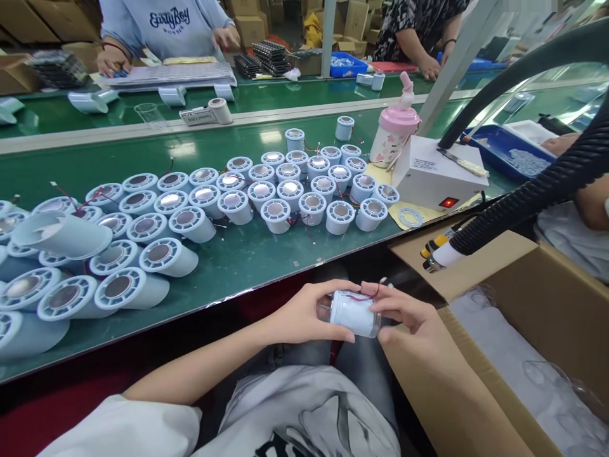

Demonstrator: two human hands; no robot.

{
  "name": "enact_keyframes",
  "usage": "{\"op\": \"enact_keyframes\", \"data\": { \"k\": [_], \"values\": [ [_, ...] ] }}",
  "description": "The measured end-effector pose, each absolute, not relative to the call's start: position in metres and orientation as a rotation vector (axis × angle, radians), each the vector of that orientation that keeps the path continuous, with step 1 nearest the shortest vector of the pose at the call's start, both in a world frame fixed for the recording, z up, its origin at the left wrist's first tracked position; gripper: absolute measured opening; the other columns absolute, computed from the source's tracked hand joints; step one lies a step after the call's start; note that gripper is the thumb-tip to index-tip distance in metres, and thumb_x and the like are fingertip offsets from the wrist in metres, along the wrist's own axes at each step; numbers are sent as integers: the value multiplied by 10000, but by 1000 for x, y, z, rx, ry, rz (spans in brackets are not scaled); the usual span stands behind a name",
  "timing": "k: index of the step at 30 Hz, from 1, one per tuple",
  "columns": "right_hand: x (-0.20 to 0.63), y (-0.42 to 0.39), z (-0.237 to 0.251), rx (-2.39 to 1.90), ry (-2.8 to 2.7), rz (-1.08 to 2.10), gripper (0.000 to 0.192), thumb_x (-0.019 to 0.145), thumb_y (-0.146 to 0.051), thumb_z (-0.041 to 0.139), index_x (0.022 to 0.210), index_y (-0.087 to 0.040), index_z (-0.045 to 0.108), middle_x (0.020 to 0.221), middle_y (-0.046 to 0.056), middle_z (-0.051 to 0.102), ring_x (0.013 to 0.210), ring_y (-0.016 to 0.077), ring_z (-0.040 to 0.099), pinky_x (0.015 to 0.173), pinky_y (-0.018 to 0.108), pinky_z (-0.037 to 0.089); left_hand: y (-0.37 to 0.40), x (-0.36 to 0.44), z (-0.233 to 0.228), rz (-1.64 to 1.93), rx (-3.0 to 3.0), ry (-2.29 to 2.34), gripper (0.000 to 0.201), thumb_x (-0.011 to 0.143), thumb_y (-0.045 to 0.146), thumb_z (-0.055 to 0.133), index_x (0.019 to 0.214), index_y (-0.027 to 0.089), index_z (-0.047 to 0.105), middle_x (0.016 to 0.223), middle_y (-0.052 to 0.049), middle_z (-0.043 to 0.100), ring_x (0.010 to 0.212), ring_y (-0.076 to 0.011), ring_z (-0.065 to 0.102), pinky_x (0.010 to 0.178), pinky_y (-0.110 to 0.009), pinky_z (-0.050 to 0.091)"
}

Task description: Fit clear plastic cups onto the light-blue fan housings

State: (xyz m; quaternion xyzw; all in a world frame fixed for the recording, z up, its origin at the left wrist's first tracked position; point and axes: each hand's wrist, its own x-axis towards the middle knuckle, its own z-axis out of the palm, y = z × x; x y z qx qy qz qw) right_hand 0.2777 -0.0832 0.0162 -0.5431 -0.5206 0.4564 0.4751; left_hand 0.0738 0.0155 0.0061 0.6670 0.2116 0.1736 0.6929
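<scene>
Grasps the clear-cased blue cylinder (pixel 354 312) by both ends, with left hand (pixel 304 314) and right hand (pixel 413 317), just off the near edge of the tabletop (pixel 247 257), apparently to steady it sideways. Has upright cylinders (pixel 340 219) grouped near that edge, likely for easy reach.

White short-sleeved shirt (pixel 257 406), grey-black print (pixel 328 419), bluish trousers (pixel 368 381)
</scene>
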Motion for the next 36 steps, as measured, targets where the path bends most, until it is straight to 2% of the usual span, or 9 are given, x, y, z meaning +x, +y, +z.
{"op": "enact_keyframes", "data": {
  "k": [3, 5, 10, 14, 18, 24, 30, 36],
  "values": [
    [278, -92, 15, -1419, -1577, 869, 404, 705, -231, 807, 1089, -301, 704, 1331, 71, 609, 1218, 300, 570, 1001, 443, 494, 13, 73, 5, 351, 1290, 503, 699, 659, 316, 832, 1282, 216, 534, 1239, -120, 599, 976, -226, 642, 802, -350, 544],
    [279, -96, 13, -1424, -1630, 806, 394, 744, -227, 778, 1116, -307, 675, 1327, 60, 614, 1197, 278, 591, 996, 417, 504, 13, 72, 6, 316, 1254, 485, 755, 653, 349, 834, 1324, 238, 504, 1216, -113, 606, 925, -211, 646, 766, -344, 550],
    [280, -99, 16, -1371, -1506, 999, 374, 769, -274, 772, 1113, -292, 627, 1294, 45, 633, 1120, 235, 635, 950, 354, 543, 13, 68, 16, 344, 1462, 434, 796, 636, 296, 850, 1354, 273, 509, 1271, -93, 589, 1089, -241, 609, 920, -358, 508],
    [280, -98, 20, -1309, -1378, 1149, 353, 770, -287, 775, 1091, -288, 629, 1237, 35, 653, 1104, 223, 633, 925, 327, 555, 12, 68, 20, 363, 1519, 404, 787, 640, 252, 848, 1353, 272, 515, 1298, -93, 587, 1147, -249, 595, 966, -372, 495],
    [279, -98, 19, -1301, -1279, 1248, 365, 782, -327, 761, 1113, -273, 619, 1188, 52, 649, 1064, 233, 630, 889, 342, 561, 12, 67, 20, 373, 1576, 410, 794, 644, 271, 847, 1362, 280, 507, 1287, -100, 592, 1153, -256, 593, 968, -387, 498],
    [281, -99, 17, -1296, -1181, 1397, 391, 799, -366, 745, 1142, -281, 577, 1167, 30, 638, 988, 186, 631, 841, 283, 528, 12, 65, 21, 387, 1635, 371, 778, 656, 243, 842, 1358, 295, 511, 1284, -85, 584, 1160, -237, 587, 959, -350, 506],
    [279, -97, 14, -1241, -1075, 1469, 400, 798, -408, 739, 1125, -256, 567, 1083, 38, 662, 966, 181, 621, 779, 253, 521, 14, 64, 20, 400, 1684, 343, 781, 656, 230, 842, 1358, 299, 507, 1359, -93, 538, 1245, -250, 528, 984, -353, 498],
    [279, -94, 9, -1221, -970, 1569, 421, 813, -497, 693, 1099, -224, 548, 963, 54, 682, 839, 190, 647, 697, 291, 557, 16, 64, 22, 400, 1736, 306, 783, 661, 222, 837, 1364, 301, 500, 1364, -93, 539, 1271, -254, 503, 994, -351, 494]
  ]
}}
